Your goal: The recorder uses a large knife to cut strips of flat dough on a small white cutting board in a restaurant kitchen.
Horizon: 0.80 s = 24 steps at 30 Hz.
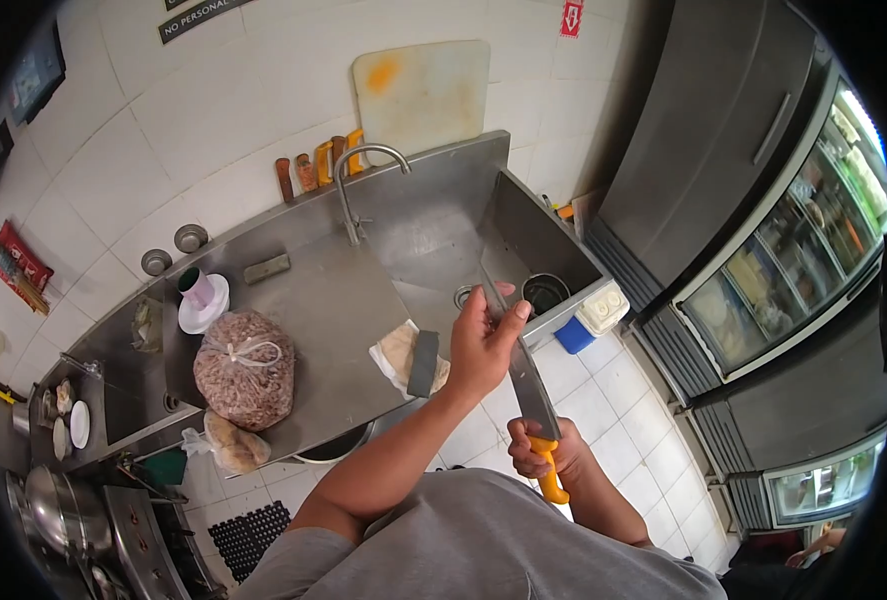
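A long knife point(531, 382) with a broad steel blade and a yellow handle is held in front of my body, its tip pointing away over the sink. My right hand point(563, 454) is wrapped around the handle. Higher up, my left hand point(484, 341) has the blade between its thumb and fingers. Left of the knife, a dark grey sharpening stone point(423, 365) lies on a folded tan and white cloth point(393, 352) at the counter's front edge. Beyond my left hand is the steel sink basin point(443, 225), with a dark round pan point(547, 292) in its right corner.
A large tied plastic bag of reddish-brown pieces point(244, 375) and a smaller bag point(237, 442) sit left. Behind stand a curved faucet point(346, 187), several handled tools point(307, 172) and a cutting board point(424, 97). Glass-door refrigerators point(796, 217) line the right; another person's arm point(822, 546) shows low right.
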Available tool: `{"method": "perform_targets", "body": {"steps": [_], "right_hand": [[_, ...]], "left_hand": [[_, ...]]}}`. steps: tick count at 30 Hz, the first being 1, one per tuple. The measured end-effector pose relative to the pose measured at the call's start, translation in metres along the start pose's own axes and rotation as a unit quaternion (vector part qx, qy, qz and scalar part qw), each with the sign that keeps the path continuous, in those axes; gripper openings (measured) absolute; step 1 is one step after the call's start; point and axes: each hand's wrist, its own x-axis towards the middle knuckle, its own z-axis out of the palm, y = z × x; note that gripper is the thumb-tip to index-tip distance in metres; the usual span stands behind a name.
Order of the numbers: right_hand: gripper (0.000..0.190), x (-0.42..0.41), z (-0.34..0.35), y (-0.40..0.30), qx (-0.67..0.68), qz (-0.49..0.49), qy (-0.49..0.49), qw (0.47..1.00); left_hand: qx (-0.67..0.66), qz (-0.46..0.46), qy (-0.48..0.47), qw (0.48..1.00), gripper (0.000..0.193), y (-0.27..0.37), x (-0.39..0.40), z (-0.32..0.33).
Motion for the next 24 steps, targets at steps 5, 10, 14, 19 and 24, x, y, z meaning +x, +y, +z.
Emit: {"method": "perform_targets", "body": {"steps": [5,10,14,19,24], "right_hand": [[0.038,-0.003,0.001,-0.001,-0.014,-0.002,-0.002,1.0],[0.042,-0.006,-0.002,-0.003,-0.038,0.002,0.001,0.999],[0.043,-0.01,-0.003,-0.007,-0.111,-0.012,0.038,0.993],[0.043,-0.014,0.001,-0.01,-0.145,-0.018,0.071,0.987],[0.041,-0.014,0.005,-0.01,-0.12,-0.016,0.067,0.99]], "left_hand": [[-0.007,0.0,-0.003,1.0,0.027,0.004,-0.002,0.0],[-0.007,0.008,-0.003,1.0,0.028,-0.001,-0.003,-0.004],[-0.02,0.02,0.006,1.0,0.026,-0.006,0.001,-0.005],[-0.037,0.003,-0.012,0.999,0.023,-0.005,0.003,-0.006],[-0.137,-0.034,-0.037,0.989,0.028,0.003,0.002,0.0]]}}
